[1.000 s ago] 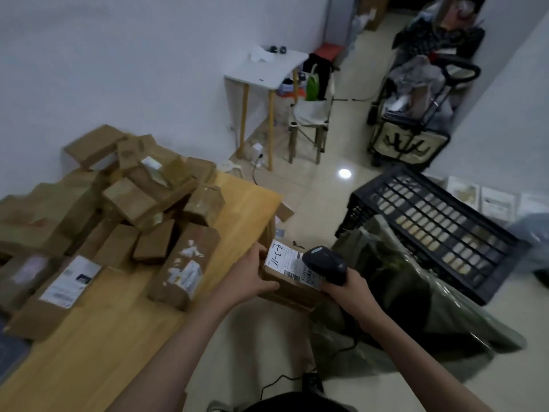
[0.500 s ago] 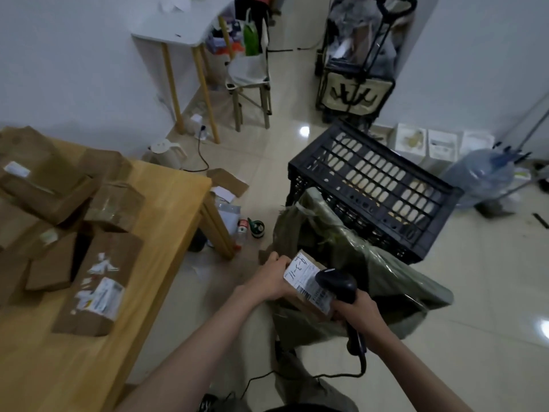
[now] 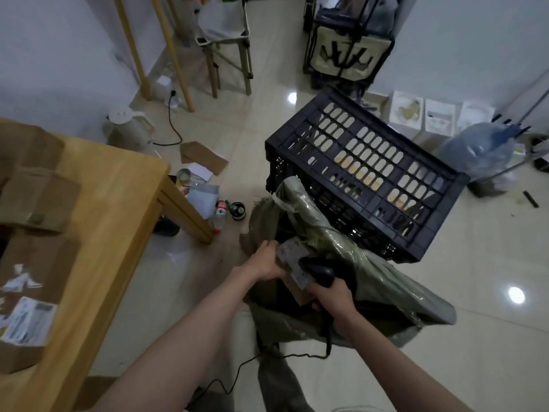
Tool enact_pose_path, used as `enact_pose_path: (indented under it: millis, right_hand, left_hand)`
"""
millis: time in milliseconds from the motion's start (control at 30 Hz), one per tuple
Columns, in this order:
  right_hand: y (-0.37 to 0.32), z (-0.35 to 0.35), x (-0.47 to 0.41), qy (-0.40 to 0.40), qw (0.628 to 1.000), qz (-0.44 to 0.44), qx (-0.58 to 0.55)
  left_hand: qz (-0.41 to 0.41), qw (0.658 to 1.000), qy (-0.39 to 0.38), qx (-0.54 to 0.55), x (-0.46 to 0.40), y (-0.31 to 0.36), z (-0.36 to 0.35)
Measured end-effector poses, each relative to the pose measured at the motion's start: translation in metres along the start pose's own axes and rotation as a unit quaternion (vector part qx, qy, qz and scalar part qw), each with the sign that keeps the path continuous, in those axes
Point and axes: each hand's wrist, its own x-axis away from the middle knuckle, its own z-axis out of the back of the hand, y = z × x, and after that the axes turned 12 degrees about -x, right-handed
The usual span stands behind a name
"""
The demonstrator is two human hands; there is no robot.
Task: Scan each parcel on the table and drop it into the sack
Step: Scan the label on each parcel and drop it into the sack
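Note:
My left hand (image 3: 264, 261) grips a small cardboard parcel (image 3: 292, 257) with a white label, held in the mouth of the green sack (image 3: 386, 281) on the floor. My right hand (image 3: 332, 295) grips the black barcode scanner (image 3: 319, 270), whose head sits against the parcel's label; its cable (image 3: 237, 373) trails down to the floor. The sack leans against a black crate (image 3: 368, 162). More brown parcels (image 3: 35, 200) lie on the wooden table (image 3: 118, 203) at the left, one with a white label (image 3: 28, 319).
A kettle (image 3: 130, 127) with its cord, loose cardboard (image 3: 203, 157), papers, a bottle (image 3: 219, 212) and tape rolls litter the floor by the table leg. A folding chair (image 3: 225, 40), a cart (image 3: 347, 46) and a water jug (image 3: 481, 150) stand further back.
Both hands have carried the parcel and scanner down from table height into the sack's mouth. My view has swung right and down, away from the parcel pile.

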Motion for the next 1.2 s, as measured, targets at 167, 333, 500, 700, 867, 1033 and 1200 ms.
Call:
enact_pose_path:
  millis: [167, 333, 500, 700, 867, 1033, 1200]
  right_hand:
    - [-0.008, -0.018, -0.021, -0.071, 0.997, -0.001, 0.03]
    - [-0.019, -0.028, -0.009, -0.084, 0.995, 0.008, 0.06]
    - [-0.042, -0.035, 0.01, -0.097, 0.991, 0.018, 0.086]
    - [-0.081, -0.065, 0.047, -0.123, 0.982, 0.057, 0.129]
    - [-0.113, -0.116, 0.094, -0.162, 0.962, 0.118, 0.187]
    - [-0.13, -0.179, 0.151, -0.232, 0.929, 0.172, 0.231]
    - [-0.128, -0.24, 0.211, -0.272, 0.896, 0.219, 0.275]
  left_hand:
    - [0.02, 0.999, 0.028, -0.022, -0.014, -0.016, 0.005]
    - [0.028, 0.998, 0.015, -0.055, 0.005, -0.036, 0.014]
    - [0.034, 0.996, 0.035, -0.072, 0.037, -0.053, 0.037]
    - [0.051, 0.99, 0.094, -0.096, 0.101, -0.071, 0.07]
    - [0.092, 0.977, 0.157, -0.107, 0.175, -0.106, 0.096]
    - [0.144, 0.963, 0.199, -0.112, 0.262, -0.155, 0.111]
    - [0.196, 0.946, 0.242, -0.085, 0.342, -0.212, 0.111]
